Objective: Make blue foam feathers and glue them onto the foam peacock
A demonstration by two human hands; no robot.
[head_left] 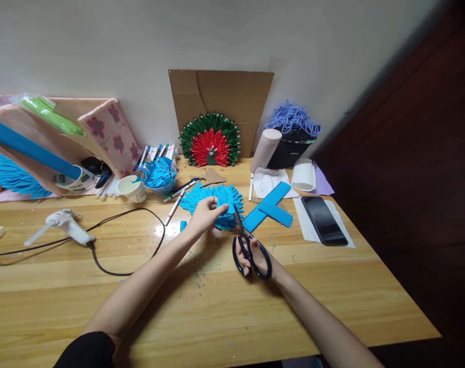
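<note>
My left hand (206, 212) is closed in a pinch on a small blue crepe paper piece (225, 196), above a fan of layered blue paper petals (192, 199). Black-handled scissors (270, 265) are in my right hand (257, 254), my fingers through the loops. Their blades point up and away, close beside the blue piece; whether they touch it I cannot tell. Right of the scissors, two folded blue paper strips (269, 204) lie crossed on the table. The petals under my left hand are partly hidden.
A white glue gun (69, 227) with a looping black cable lies left. Behind stand a paper cup (132, 189), a tub of blue scraps (158, 174) and a red-green petal fan (210, 143) against cardboard (232, 89). A phone (323, 221) lies right, near the table edge.
</note>
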